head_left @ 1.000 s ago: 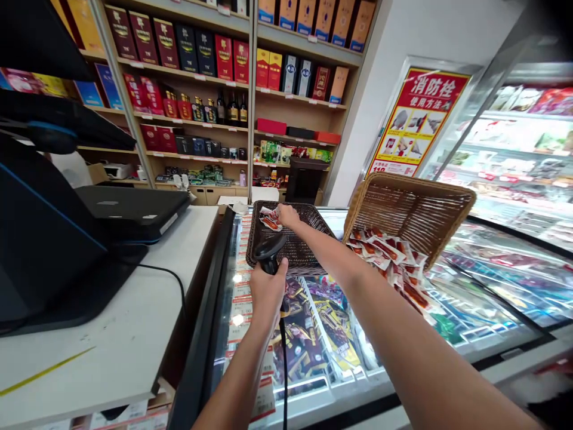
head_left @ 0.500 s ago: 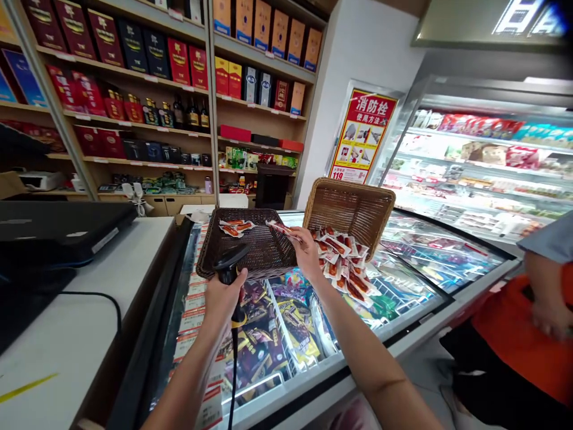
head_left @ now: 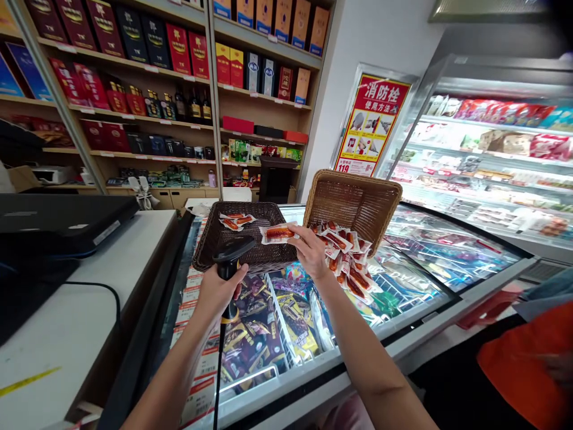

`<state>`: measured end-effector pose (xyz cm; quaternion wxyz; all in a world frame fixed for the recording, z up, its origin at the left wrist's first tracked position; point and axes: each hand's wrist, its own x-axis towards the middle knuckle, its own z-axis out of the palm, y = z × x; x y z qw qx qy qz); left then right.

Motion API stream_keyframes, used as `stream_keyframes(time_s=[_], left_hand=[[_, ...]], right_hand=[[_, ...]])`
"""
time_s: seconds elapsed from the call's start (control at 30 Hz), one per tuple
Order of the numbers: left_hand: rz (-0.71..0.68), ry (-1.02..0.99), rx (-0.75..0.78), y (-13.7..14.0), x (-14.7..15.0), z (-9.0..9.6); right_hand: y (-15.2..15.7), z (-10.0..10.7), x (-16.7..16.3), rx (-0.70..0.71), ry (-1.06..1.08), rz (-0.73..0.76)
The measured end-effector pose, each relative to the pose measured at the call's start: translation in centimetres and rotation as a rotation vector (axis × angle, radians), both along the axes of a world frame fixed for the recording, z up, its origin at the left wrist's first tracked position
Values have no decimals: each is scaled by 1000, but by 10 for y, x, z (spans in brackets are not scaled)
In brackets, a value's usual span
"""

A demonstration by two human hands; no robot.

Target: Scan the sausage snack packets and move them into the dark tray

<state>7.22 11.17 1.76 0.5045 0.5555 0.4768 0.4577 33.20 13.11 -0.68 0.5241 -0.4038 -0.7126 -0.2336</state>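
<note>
My left hand (head_left: 220,289) is wrapped round the handle of a black corded barcode scanner (head_left: 234,248), its head angled up to the right. Between the fingers of my right hand (head_left: 310,249) is a clear-wrapped sausage (head_left: 278,233), held by its right end over the dark wicker basket (head_left: 210,248). A few packed sausages (head_left: 237,220) lie at the far left inside that basket. Right of my hand, a tipped brown wicker basket (head_left: 353,186) leans with its mouth toward me, and a heap of packed sausages (head_left: 347,257) spills from it onto the freezer's glass.
Under the baskets runs a glass-topped chest freezer (head_left: 308,373) with packaged goods inside. A white counter (head_left: 102,286) with a black device (head_left: 58,222) stands left. Shelves of boxes (head_left: 147,107) rise behind. At right is a person in orange and black (head_left: 528,352).
The sausage in my right hand has turned its broad face toward me. The scanner's head has shifted slightly right. The person at right has moved lower in view as the camera turned.
</note>
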Motion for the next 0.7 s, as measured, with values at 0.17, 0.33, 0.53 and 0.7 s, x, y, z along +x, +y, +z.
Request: stream_keyframes(time_s=[0.17, 0.33, 0.53, 0.7], left_hand=[[-4, 32, -10, 5, 0, -8], [-14, 27, 5, 7, 1, -12], [-49, 20, 40, 2, 1, -8], [-65, 41, 34, 0, 3, -7]], right_hand=[[1, -10, 7, 238, -193, -216], [1, -19, 13, 332, -229, -380], [-5, -16, 8, 334, -291, -444], [-7, -13, 6, 367, -356, -526]])
